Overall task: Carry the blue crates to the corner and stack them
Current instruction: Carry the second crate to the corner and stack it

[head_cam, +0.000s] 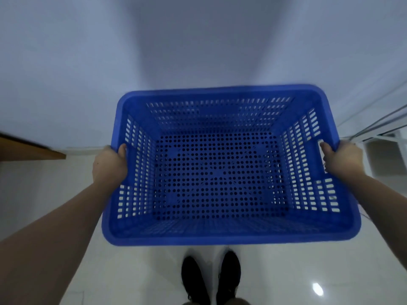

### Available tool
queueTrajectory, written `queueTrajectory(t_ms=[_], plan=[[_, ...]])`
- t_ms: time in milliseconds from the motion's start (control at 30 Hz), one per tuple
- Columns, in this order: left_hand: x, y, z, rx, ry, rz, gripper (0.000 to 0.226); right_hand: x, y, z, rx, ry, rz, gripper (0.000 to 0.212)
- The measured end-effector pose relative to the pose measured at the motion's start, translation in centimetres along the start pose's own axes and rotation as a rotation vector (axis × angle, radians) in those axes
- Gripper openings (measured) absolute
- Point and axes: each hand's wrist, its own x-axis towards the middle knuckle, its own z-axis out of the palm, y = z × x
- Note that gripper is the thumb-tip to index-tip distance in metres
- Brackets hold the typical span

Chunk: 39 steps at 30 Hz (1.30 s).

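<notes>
A glossy white tiled floor [286, 271] runs out under the person to a plain pale wall [198, 40], and nearest of all, straight below the fingers, stand two dark shoes [211, 276]. Above them hangs the blue crate [220, 236], empty, perforated on its bottom and slotted on its sides, held clear of the floor. Its long axis lies crosswise, running from one set of fingers to the other, so each short end sits in a hand. The left hand [109, 166] clasps the left rim, thumb hooked over the edge and inside, fingers hidden beneath it. The right hand [340, 158] clasps the right rim the same way, thumb over the top by a handle slot. Both hands sit level and about equally far forward, so neither is the nearer one; the crate lies squarely between them.

Out beyond the left fingers a brown wooden edge [33, 150] juts in. Beyond the right fingers stands a white metal frame [378, 137]. Ahead of the crate's far rim lies only the wall; no stack or second crate is in view, so the drop spot likely lies forward and down.
</notes>
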Motion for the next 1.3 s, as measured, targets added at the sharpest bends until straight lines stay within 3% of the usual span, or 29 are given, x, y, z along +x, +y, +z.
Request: queueTrajectory(t_ms=[833, 967, 1033, 1133, 1300], plan=[[-0.9, -1.0, 0.5, -0.013, -0.028, -0.050, 0.057, -1.6, 0.1, 0.2, 0.059, -0.030, 0.051, 0.053], [-1.2, -0.6, -0.7, -0.062, -0.187, -0.076, 0.056, -2.1, -0.5, -1.0, 0.042, -0.150, 0.099, 0.055], [-2.1, 0.2, -2.1, 0.062, -0.253, -0.002, 0.068, -2.8, -1.4, -2.5, -0.033, -0.227, 0.072, 0.061], [-4.2, 2.8, -5.1, 0.257, -0.227, 0.210, 0.084, -4.8, -3.6, -5.6, -0.196, -0.248, -0.073, 0.078], [-7.8, 10.9, -14.3, 0.394, -0.225, 0.448, 0.081, -7.8, -10.3, -14.7, -0.243, -0.295, -0.278, 0.088]])
